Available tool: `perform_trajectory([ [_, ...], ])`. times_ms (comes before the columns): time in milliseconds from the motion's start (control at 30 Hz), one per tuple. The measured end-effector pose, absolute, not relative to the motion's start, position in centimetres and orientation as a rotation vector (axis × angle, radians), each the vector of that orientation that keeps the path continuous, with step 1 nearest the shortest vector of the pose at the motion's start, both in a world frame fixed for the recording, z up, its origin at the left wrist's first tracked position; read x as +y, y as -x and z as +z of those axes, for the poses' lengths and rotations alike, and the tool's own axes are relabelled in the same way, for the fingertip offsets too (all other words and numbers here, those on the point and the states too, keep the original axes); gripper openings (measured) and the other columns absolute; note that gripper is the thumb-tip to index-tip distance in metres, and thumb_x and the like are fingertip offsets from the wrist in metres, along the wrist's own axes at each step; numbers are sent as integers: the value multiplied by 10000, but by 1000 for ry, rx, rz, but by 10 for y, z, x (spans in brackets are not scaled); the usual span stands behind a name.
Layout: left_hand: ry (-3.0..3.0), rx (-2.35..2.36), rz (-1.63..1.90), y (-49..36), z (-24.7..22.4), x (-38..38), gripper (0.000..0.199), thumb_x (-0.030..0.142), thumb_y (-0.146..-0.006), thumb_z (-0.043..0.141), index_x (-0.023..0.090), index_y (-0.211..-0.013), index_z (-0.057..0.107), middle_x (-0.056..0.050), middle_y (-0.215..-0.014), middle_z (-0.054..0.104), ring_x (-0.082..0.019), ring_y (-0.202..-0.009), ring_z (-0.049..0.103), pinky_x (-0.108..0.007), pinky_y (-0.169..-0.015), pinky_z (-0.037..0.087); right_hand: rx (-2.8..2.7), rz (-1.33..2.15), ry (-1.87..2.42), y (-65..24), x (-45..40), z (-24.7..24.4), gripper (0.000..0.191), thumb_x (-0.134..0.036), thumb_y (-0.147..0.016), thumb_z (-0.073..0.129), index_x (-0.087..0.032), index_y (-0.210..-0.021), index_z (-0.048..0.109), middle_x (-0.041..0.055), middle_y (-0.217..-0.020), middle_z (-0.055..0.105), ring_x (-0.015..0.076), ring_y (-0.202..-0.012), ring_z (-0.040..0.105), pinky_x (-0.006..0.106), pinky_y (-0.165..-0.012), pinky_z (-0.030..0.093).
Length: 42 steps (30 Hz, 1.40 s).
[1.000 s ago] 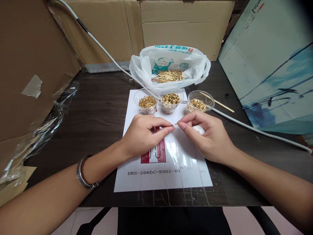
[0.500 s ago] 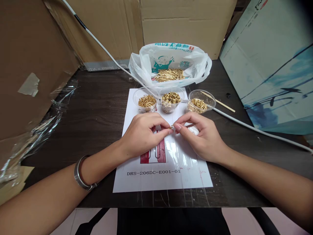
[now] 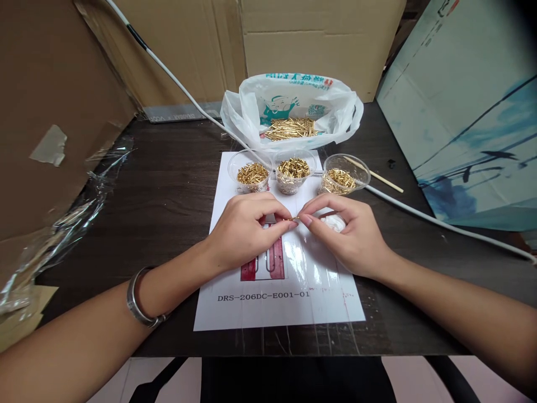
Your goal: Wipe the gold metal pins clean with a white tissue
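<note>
Closer together than a second ago, the left hand (image 3: 249,230) and right hand (image 3: 348,232) pinch slim golden metal pieces (image 3: 296,218), almost touching, near the frame's centre, above a printed sheet (image 3: 272,313). Higher up, three clear plastic cups (image 3: 288,188) holding golden bits (image 3: 293,167) stand on the counter (image 3: 163,173).

The paper sheet (image 3: 306,274) reads "DRS-206DC-E001-01"; lettering on the plastic bag (image 3: 321,94) seems unreadable.

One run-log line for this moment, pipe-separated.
left hand: pinching gold metal | right hand: pinching at its end, piece count unclear | beyond: three cups of gold parts, plastic bag
</note>
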<state>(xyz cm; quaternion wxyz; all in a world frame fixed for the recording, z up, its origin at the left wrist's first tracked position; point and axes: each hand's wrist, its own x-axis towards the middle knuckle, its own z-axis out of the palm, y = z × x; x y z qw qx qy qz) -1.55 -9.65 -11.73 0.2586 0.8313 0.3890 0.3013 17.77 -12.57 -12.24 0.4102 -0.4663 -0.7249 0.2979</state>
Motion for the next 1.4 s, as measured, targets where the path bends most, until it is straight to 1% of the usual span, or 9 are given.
perform_trajectory([
  [333, -2254, 1071, 813, 15, -118, -96, 89, 247, -770, 695, 168, -764, 735, -8, -705, 628, -93, -626, 520, -240, -585, 394, -1884, 750, 1197, -176, -126, -121, 68, -207, -826, 605, -157, -811, 649, -7, -804, 675, 105, -761, 608, 245, -731, 456],
  [567, -2267, 1064, 719, 14, -119, -97, 99, 234, -785, 674, 171, -730, 727, 8, -696, 662, -87, -627, 549, -234, -595, 392, -1961, 708, 1183, -175, -126, -122, 77, -206, -827, 596, -147, -812, 643, 2, -797, 661, 101, -737, 591, 245, -702, 442],
  [700, -2275, 1075, 640, 15, -120, -98, 108, 261, -794, 662, 189, -758, 734, 13, -734, 685, -104, -666, 577, -245, -620, 408, -1999, 697, 1205, -175, -126, -123, 80, -212, -816, 601, -145, -800, 643, 6, -786, 656, 110, -724, 583, 257, -690, 437],
  [833, -2277, 1091, 609, 15, -119, -97, 107, 262, -792, 658, 190, -772, 736, 13, -735, 688, -111, -674, 579, -250, -627, 415, -2016, 685, 1208, -175, -126, -123, 66, -200, -813, 601, -148, -801, 641, -1, -786, 654, 103, -725, 581, 246, -690, 432],
  [1067, -2229, 978, 510, 19, -112, -88, 127, 244, -810, 638, 190, -823, 752, 9, -723, 687, -98, -650, 573, -239, -615, 413, -2008, 669, 1224, -174, -123, -123, 65, -205, -809, 607, -155, -794, 645, -12, -771, 657, 95, -712, 583, 232, -680, 426],
  [1233, -2127, 958, 500, 23, -110, -83, 124, 238, -804, 648, 176, -791, 755, -3, -704, 679, -98, -645, 591, -227, -603, 425, -1993, 646, 1214, -172, -121, -124, 58, -202, -803, 612, -158, -782, 643, -19, -758, 658, 92, -702, 581, 225, -669, 420],
  [1400, -2098, 928, 501, 24, -112, -81, 115, 235, -799, 651, 185, -795, 755, -5, -710, 687, -102, -652, 605, -219, -599, 436, -2009, 671, 1203, -171, -120, -123, 59, -197, -806, 603, -159, -782, 642, -8, -766, 665, 106, -709, 589, 236, -676, 423],
])
